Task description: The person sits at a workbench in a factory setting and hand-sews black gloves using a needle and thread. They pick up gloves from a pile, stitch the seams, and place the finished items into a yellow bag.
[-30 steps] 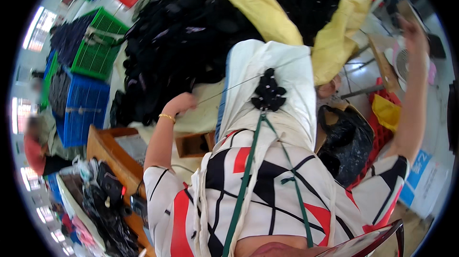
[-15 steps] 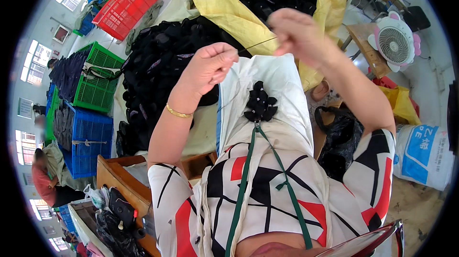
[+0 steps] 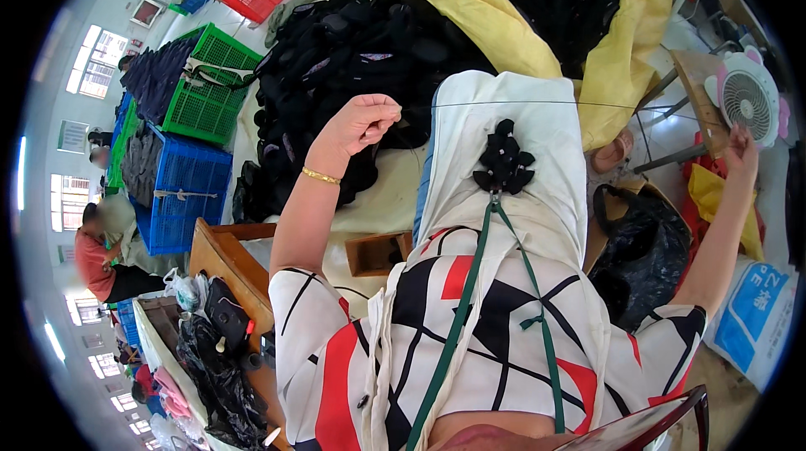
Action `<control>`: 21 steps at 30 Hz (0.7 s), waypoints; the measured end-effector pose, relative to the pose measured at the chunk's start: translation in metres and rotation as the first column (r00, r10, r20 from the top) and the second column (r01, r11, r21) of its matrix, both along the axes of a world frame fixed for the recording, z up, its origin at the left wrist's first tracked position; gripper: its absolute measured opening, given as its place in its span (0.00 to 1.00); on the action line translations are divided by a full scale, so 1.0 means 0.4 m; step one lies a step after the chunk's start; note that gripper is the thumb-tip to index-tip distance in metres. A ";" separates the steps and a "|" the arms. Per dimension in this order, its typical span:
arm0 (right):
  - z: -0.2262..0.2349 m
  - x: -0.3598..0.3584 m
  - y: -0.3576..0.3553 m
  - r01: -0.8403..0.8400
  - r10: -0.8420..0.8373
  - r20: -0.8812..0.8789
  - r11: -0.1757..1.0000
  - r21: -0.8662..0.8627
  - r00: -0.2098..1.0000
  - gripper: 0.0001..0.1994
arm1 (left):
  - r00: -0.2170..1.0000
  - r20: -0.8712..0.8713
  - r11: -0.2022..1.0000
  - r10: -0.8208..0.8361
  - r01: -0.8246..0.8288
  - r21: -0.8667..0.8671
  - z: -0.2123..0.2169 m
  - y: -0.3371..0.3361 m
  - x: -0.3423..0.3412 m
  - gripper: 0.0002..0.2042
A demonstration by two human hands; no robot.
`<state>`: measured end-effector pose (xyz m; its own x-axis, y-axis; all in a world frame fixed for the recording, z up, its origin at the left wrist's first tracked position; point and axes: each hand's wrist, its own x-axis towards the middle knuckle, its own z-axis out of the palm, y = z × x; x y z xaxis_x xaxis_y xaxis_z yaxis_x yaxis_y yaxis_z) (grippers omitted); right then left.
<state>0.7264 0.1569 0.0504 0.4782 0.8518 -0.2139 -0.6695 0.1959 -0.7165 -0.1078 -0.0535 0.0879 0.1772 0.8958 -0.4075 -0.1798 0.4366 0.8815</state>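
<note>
Dark thread taut above your white apron.
Your left hand pinches it; your right hand's finger state is unclear.

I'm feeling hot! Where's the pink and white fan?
In the head view, the fan is at the far right, beside the wooden tabletop and just above the right hand.

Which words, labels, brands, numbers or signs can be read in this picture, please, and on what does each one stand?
Sack, white and blue, right: large white lettering on its blue part; I don't copy out printed wording.
Wall notice, left: too small to read.
Wall frame, upper left: too small to tell whether it bears any text.
</note>
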 end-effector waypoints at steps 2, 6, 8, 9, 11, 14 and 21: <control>-0.048 0.114 -0.007 0.018 -0.019 -0.060 1.000 -0.013 0.998 0.10 | 1.000 0.009 1.000 0.006 -0.005 -0.023 -0.023 -0.006 -0.027 0.04; -0.145 0.260 -0.030 0.097 -0.096 -0.081 0.995 0.013 0.992 0.14 | 0.999 0.043 0.999 0.008 -0.006 -0.039 -0.061 -0.011 -0.077 0.04; -0.135 0.351 -0.040 0.129 -0.128 -0.065 0.992 0.008 0.990 0.14 | 0.996 0.095 1.000 -0.001 0.003 -0.019 -0.092 -0.012 -0.107 0.04; -0.162 0.357 -0.038 0.138 -0.138 -0.080 0.990 -0.009 0.987 0.14 | 0.995 0.096 1.000 0.003 -0.001 -0.021 -0.086 -0.017 -0.112 0.05; -0.213 0.367 -0.034 0.179 -0.181 -0.100 0.983 -0.031 0.978 0.14 | 0.997 0.074 0.999 0.022 -0.019 -0.051 -0.083 -0.022 -0.116 0.04; -0.220 0.412 -0.032 0.185 -0.188 -0.105 0.982 -0.037 0.977 0.14 | 0.995 0.101 0.998 0.005 0.001 -0.056 -0.109 -0.021 -0.132 0.04; -0.270 0.442 -0.030 0.160 -0.163 -0.101 0.986 -0.044 0.981 0.13 | 0.991 0.135 0.995 0.018 -0.004 -0.101 -0.161 -0.027 -0.163 0.04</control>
